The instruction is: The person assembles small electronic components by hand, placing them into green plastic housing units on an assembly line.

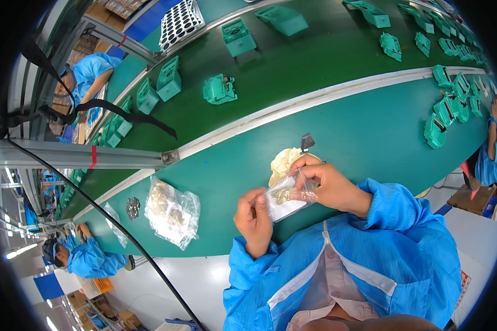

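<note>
A: What's the rm like?
B: Factory hall, approx. Long teal worktable [221, 182], dark-green conveyor belt [281, 71] beyond it, green plastic housings [220, 89] on the belt. Clock dirs from the bag in hand, OK?
A: OK. Which bag?
B: Small clear plastic bag [281, 212], w/ white paper & a gold-coloured bit inside. It's up in front of the person's chest, nr the table's close edge.
A: Grip?
B: L. hand [254, 220], at 8 o'clock, pinches the bag's left edge, thumb vs. fingers. R. hand [337, 190], at 3, grasps the upper right side, fingers curled. Can't tell if any fingertip is inside.
A: Nearby?
B: Cream-coloured lobed thing [281, 161] at 12, just behind the hands, partly hidden. Small black piece [307, 142] beside it, twd 1.
A: And at 9?
B: Bigger clear plastic bag [174, 218] of small pts & white paper, lying on the table. Past it, a cluster of dark-grey pieces [132, 208] & a flat clear bag [116, 223].
A: At 2?
B: Pile of green housings w/ dark strips [447, 113]. Co-workers in blue: one at 10 [94, 71], one btwn 8 & 9 [88, 256], one btwn 2 & 3 [488, 157].
</note>
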